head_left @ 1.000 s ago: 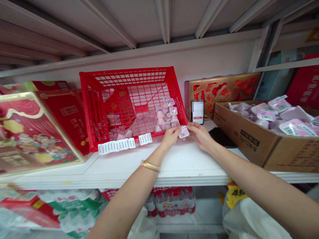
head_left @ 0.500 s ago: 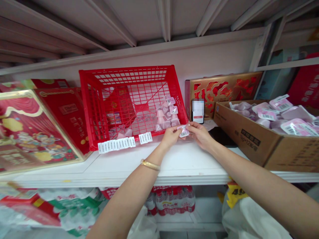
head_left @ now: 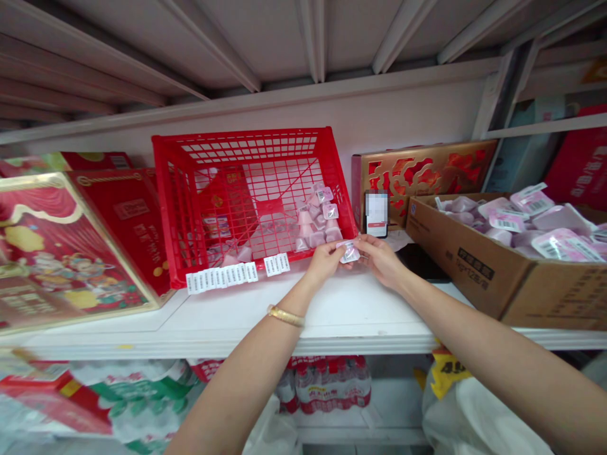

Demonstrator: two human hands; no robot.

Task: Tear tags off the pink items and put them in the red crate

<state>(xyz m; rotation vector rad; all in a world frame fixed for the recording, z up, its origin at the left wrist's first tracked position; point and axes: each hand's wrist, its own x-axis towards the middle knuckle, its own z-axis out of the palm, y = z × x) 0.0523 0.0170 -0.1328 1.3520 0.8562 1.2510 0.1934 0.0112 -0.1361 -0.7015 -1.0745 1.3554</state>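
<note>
Left hand still pinches the pink cup; right hand stays at its edge, grip unclear.

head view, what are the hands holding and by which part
A small pink pack; the left hand grips its left edge, the right hand is at its right edge.

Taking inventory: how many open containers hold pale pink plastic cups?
2: the red plastic lattice basket centre left, and the brown cardboard box at right. Others may be hidden.
</note>
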